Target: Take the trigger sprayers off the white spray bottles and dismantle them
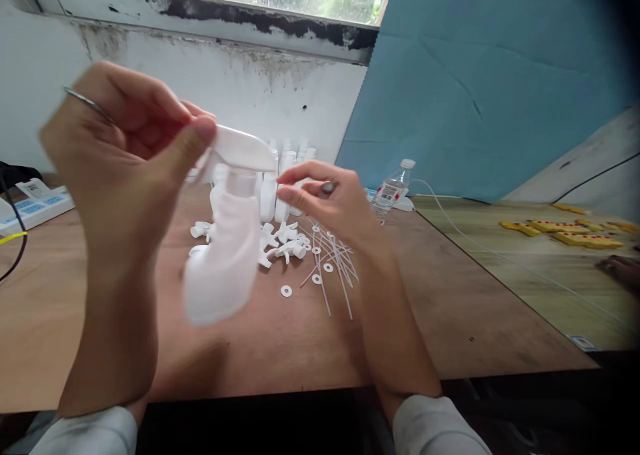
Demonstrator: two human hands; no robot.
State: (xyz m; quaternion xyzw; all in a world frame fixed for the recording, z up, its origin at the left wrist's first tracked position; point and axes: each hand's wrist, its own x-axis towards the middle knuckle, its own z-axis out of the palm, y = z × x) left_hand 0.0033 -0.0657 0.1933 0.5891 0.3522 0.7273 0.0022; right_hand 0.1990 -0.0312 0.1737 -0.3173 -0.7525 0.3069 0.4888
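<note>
My left hand (125,161) is raised at the left and grips the white trigger head of a white spray bottle (225,261), which hangs blurred below it. A thin metal piece, perhaps tweezers (87,103), sticks out from the back of that hand. My right hand (327,205) hovers just right of the bottle's neck, fingers curled loosely toward it, with nothing visible in them. Beneath the hands, white trigger heads (285,241), thin white dip tubes (335,268) and small white washers (286,291) lie on the brown table (450,295).
Several white bottles (280,181) stand at the back by the wall. A clear water bottle (393,188) lies beside a blue board (490,88). A white device (33,205) and black cable are at the left. Yellow blocks (575,231) and another person's hand (623,268) are at the right.
</note>
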